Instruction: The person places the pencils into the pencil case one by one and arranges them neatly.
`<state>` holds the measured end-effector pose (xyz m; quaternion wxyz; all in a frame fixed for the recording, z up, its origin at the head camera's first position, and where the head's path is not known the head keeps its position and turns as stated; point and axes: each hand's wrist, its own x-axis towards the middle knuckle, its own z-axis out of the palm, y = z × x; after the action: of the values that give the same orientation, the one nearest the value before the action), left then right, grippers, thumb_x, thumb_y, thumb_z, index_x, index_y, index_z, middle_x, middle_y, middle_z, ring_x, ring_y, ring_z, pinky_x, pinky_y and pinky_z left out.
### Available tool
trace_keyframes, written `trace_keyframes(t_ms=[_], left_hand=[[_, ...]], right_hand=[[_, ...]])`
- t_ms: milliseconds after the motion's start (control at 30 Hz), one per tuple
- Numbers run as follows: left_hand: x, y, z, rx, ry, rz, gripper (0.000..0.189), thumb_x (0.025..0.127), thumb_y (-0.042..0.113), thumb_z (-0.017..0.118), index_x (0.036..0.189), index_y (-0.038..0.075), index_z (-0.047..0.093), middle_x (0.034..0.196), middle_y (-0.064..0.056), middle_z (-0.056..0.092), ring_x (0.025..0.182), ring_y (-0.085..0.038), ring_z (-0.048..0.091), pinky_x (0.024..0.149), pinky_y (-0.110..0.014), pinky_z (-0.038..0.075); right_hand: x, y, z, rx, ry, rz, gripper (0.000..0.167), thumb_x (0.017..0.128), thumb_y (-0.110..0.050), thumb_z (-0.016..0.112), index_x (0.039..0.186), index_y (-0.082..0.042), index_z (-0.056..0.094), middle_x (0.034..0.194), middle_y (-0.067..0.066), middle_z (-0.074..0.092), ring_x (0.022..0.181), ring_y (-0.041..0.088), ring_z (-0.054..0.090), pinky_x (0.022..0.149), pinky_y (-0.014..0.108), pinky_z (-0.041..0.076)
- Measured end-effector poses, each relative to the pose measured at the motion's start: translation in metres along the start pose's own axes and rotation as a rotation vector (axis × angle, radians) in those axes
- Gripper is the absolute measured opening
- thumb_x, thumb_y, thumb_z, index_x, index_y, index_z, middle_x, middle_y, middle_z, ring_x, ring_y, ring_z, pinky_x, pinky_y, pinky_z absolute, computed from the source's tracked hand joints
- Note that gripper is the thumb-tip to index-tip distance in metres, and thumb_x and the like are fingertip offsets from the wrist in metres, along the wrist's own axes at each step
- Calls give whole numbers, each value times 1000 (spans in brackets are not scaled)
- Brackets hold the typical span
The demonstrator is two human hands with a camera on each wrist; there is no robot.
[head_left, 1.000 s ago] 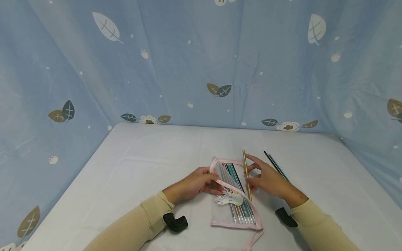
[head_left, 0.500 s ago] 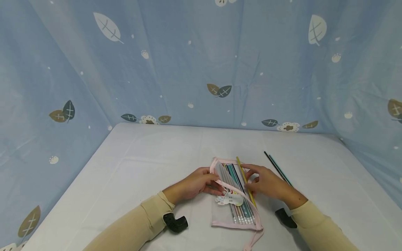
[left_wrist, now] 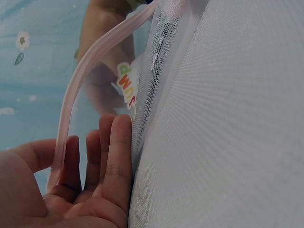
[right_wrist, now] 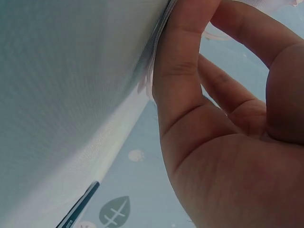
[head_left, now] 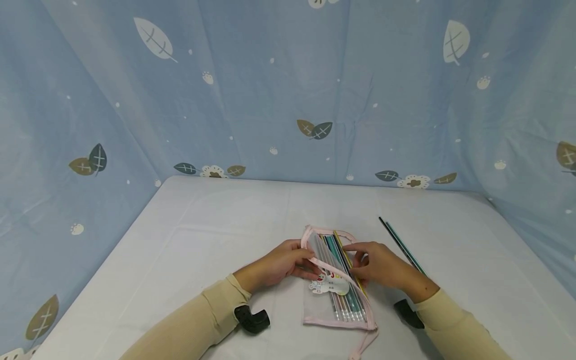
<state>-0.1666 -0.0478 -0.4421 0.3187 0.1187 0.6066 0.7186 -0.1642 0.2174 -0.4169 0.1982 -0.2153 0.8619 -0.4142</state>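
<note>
A see-through mesh pencil case (head_left: 333,324) with pink edging lies in front of me, its opening held up. Several pencils (head_left: 335,250) in teal, dark and silvery tones lie inside it. My left hand (head_left: 292,262) pinches the pink rim (left_wrist: 71,95) between thumb and fingers, near a white printed tag (head_left: 330,286). At the case's right side, my right hand (head_left: 380,264) holds a yellow pencil (head_left: 338,241), which lies along the other pencils with its lower part inside the case. In the right wrist view the fingers (right_wrist: 180,61) hide that pencil.
Two loose pencils, one black and one teal (head_left: 402,245), lie on the white tabletop (head_left: 234,215) to the right, close to my right forearm. A pink strap (head_left: 363,345) trails from the case's near corner. A blue patterned curtain (head_left: 279,90) hangs behind and beside the table.
My right hand has moved the yellow pencil left and down, from the case's right edge in against the other pencils. The left hand stays on the rim.
</note>
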Motion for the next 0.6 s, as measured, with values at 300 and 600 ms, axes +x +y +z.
trace_keyframes(t_ms=[300,600], left_hand=[[0,0,0,6,-3,6,28,101,9,47,121,-12,49,97,-13,67,87,-17,70,90,-42,63],[0,0,-1,7,-13,10,30,101,8,46,125,-10,49,96,-10,67,87,-17,70,90,-42,63]], right_hand=[[-2,0,1,16,-77,-14,56,96,-8,65,146,4,43,85,9,62,57,21,66,51,36,62],[-1,-1,1,30,-101,-38,55,95,-6,64,145,5,44,85,9,62,58,18,65,51,31,61]])
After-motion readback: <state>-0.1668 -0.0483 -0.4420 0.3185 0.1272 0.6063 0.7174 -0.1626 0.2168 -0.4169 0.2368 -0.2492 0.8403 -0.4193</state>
